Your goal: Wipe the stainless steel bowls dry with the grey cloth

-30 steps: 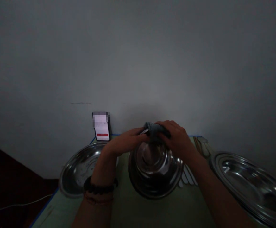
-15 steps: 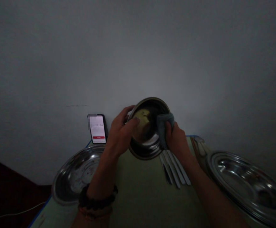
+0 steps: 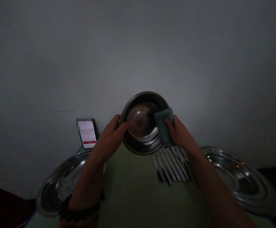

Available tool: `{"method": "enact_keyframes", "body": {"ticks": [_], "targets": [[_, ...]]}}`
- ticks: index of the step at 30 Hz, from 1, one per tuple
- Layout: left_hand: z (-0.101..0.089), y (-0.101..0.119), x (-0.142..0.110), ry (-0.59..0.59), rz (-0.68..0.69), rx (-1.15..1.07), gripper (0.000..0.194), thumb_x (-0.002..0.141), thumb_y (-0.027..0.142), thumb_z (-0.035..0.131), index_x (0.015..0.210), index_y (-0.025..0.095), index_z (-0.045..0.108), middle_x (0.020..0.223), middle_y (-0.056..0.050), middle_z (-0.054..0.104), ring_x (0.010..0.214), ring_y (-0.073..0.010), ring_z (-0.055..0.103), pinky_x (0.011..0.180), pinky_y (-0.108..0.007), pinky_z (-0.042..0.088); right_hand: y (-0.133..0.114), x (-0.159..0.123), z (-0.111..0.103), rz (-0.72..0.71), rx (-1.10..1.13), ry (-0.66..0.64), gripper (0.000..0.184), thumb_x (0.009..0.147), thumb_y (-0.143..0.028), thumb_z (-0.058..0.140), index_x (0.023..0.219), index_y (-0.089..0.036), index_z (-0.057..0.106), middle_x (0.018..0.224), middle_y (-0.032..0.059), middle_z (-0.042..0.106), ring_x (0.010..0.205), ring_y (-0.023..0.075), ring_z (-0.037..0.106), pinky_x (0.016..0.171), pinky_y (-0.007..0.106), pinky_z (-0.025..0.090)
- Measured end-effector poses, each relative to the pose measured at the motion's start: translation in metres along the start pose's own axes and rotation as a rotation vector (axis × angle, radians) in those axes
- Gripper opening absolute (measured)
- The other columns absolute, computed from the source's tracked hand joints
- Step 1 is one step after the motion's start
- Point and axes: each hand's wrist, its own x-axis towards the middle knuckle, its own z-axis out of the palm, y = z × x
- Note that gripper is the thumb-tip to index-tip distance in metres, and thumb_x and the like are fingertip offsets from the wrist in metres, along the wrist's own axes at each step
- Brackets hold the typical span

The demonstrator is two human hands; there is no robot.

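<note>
A plain grey wall (image 3: 138,47) fills the dim background, above a pale green table (image 3: 130,193); the steel bowl (image 3: 142,122) is held up off the table, in front of the wall; a phone (image 3: 88,133) leans to the left of the bowl, a wide basin (image 3: 48,190) sits nearer the wearer on that same side, a row of cutlery (image 3: 171,171) lies just below and to the right of the bowl, and a large steel dish (image 3: 262,193) rests well to its right.

The left hand (image 3: 111,134) clasps the bowl's left rim, thumb inside, with its other fingers largely hidden behind; the right hand (image 3: 179,131) grips a folded blue-grey cloth (image 3: 162,123) against the bowl's right rim, thumb on top; whether its hidden fingers press from outside, I cannot tell.

To wipe well, I would keep the left hold firm, pinch the rim between both faces of the cloth, and turn the bowl steadily so no stretch is missed; the thumb inside is best kept off wiped steel.

The bowl's mouth faces the wearer, its base towards the wall; being round, it has no long axis across the rim, only a central one running from base to mouth.
</note>
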Motion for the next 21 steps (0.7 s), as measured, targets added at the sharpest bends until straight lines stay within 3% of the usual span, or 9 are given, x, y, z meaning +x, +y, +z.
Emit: {"method": "enact_keyframes", "body": {"ticks": [3,7,12,16,21], "targets": [[-0.018,-0.003,-0.003,-0.215,0.005,0.068,0.04,0.079,0.053,0.061,0.104,0.022,0.067,0.1,-0.005,0.073,0.097,-0.0271,0.065,0.086,-0.039,0.051,-0.011,0.003,-0.019,-0.083,-0.104,-0.026,0.02,0.087,-0.042,0.043,0.078,-0.025,0.042,0.069,0.0014,0.056,0.064,0.0201,0.052,0.06,0.031,0.039],[-0.027,-0.006,-0.008,-0.399,-0.024,-0.002,0.05,0.083,0.056,0.054,0.123,0.026,0.061,0.102,-0.006,0.074,0.091,-0.0257,0.068,0.08,-0.036,0.054,-0.025,0.003,-0.031,-0.218,-0.191,0.099,0.016,0.088,-0.035,0.048,0.077,-0.024,0.043,0.073,0.0013,0.055,0.067,0.0179,0.052,0.063,0.03,0.04],[-0.023,0.0,-0.01,-0.36,0.13,0.227,0.052,0.083,0.05,0.058,0.13,0.029,0.056,0.12,-0.005,0.068,0.105,-0.0261,0.063,0.088,-0.035,0.049,-0.041,-0.001,-0.033,-0.417,-0.192,0.157,0.004,0.085,-0.026,0.057,0.088,-0.023,0.056,0.083,0.0029,0.061,0.077,0.0195,0.057,0.07,0.034,0.045],[-0.017,0.0,-0.01,-0.41,0.148,0.384,0.036,0.087,0.047,0.051,0.111,0.025,0.066,0.099,-0.004,0.074,0.088,-0.0242,0.067,0.078,-0.035,0.051,-0.053,-0.006,-0.031,-0.535,-0.148,0.148,0.01,0.083,-0.018,0.058,0.09,-0.025,0.06,0.085,0.0028,0.063,0.081,0.0203,0.059,0.073,0.036,0.047],[-0.014,0.001,-0.007,-0.273,0.21,0.391,0.035,0.091,0.042,0.038,0.091,0.023,0.068,0.085,-0.004,0.073,0.082,-0.0243,0.066,0.076,-0.036,0.049,-0.048,-0.008,-0.02,-0.457,-0.152,0.287,0.004,0.084,-0.026,0.06,0.084,-0.024,0.057,0.079,0.0011,0.06,0.075,0.0187,0.057,0.068,0.034,0.045]]}}
